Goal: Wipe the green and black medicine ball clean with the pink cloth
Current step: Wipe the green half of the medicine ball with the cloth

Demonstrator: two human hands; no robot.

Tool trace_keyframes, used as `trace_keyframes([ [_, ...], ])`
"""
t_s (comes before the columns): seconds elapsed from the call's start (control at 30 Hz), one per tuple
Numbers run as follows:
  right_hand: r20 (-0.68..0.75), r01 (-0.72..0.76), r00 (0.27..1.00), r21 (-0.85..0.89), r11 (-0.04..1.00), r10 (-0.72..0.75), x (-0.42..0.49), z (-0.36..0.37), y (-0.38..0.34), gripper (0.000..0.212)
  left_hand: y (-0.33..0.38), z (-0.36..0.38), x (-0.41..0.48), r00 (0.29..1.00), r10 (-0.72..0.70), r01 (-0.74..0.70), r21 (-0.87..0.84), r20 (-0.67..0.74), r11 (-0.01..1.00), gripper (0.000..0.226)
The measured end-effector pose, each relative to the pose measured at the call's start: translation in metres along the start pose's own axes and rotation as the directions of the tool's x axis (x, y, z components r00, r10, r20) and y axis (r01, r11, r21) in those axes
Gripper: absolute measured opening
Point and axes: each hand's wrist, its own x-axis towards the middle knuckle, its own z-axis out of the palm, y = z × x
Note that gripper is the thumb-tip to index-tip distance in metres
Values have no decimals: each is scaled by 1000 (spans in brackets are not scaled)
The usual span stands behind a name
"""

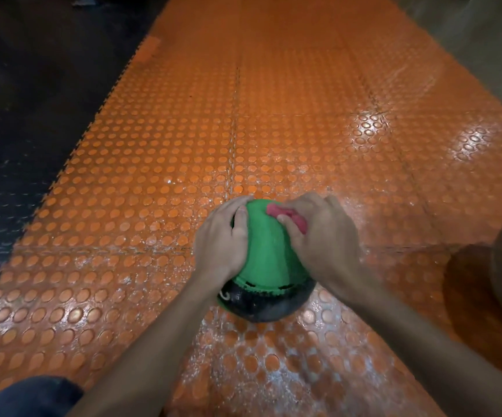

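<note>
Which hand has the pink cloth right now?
The right hand: it holds the pink cloth against the medicine ball; the left hand grips the ball bare.

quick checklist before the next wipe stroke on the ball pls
1. Crumpled pink cloth touching the green and black rubber medicine ball: ok.
2. Right hand gripping the cloth: ok.
3. Left hand steadying the ball's left side: ok.
4. Ball resting on the orange studded floor mat: ok.
5. Black lower band already wiped: cannot tell.
6. Ball's far side clean: cannot tell, hidden.
</note>
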Motion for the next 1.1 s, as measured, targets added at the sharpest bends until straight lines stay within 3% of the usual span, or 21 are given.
trace_keyframes([
  [0.13, 23, 361, 933, -77, 929, -360, -66, 13, -23, 18, -2, -3, 18, 999, -42, 44, -74, 34, 996, 35],
  [0.2, 42, 390, 921, -45, 920, -388, -69, 7, -17, 22, -3, -3, 17, 999, -25, 28, -88, 38, 996, 35],
  [0.3, -23, 88, 996, 34, 996, -87, -11, -5, -4, 17, -6, -2, 14, 1000, 5, -2, -86, 28, 996, 35],
  [0.37, 74, -149, 987, 89, 985, 143, 30, 0, 15, 17, -8, 0, 14, 1000, -17, 19, -101, 20, 995, 35],
  [0.43, 117, -226, 971, 162, 961, 208, 35, 9, 22, 17, -9, 2, 16, 999, -51, 52, -114, 17, 992, 35],
  [0.53, -19, 10, 1000, 55, 998, -9, -14, 9, -4, 19, -10, 1, 18, 998, -50, 52, -116, 24, 992, 35],
  [0.6, -53, 239, 970, 63, 969, -236, -56, 9, -16, 24, -13, -1, 17, 999, -26, 29, -126, 22, 992, 35],
  [0.67, -40, 324, 946, 53, 944, -323, -65, 6, -13, 23, -14, -3, 12, 1000, -12, 14, -144, 15, 989, 34],
  [0.7, -41, 282, 959, 62, 957, -280, -53, 2, -11, 21, -14, -3, 9, 1000, -11, 12, -150, 11, 989, 34],
  [0.77, -28, 64, 998, 75, 995, -62, -9, -3, -6, 18, -13, -2, 5, 1000, -2, 2, -146, 2, 989, 34],
  [0.87, 124, -157, 983, 152, 976, 139, 33, 4, 7, 18, -14, -1, -2, 1000, -8, 5, -150, -19, 989, 34],
  [0.9, 113, -128, 987, 159, 979, 111, 27, 6, 3, 17, -16, -1, -2, 999, -19, 15, -174, -25, 985, 34],
  [0.97, 11, 83, 996, 85, 993, -84, -11, 8, -17, 17, -21, -5, -2, 999, -26, 20, -229, -21, 973, 40],
  [1.03, 59, 328, 942, 46, 944, -330, -67, 13, -27, 15, -29, -14, -3, 1000, -21, 24, -290, 11, 957, 39],
  [1.1, 102, 441, 892, 30, 897, -441, -105, 16, -26, 18, -36, -27, -6, 995, -35, 63, -340, 88, 938, 34],
])
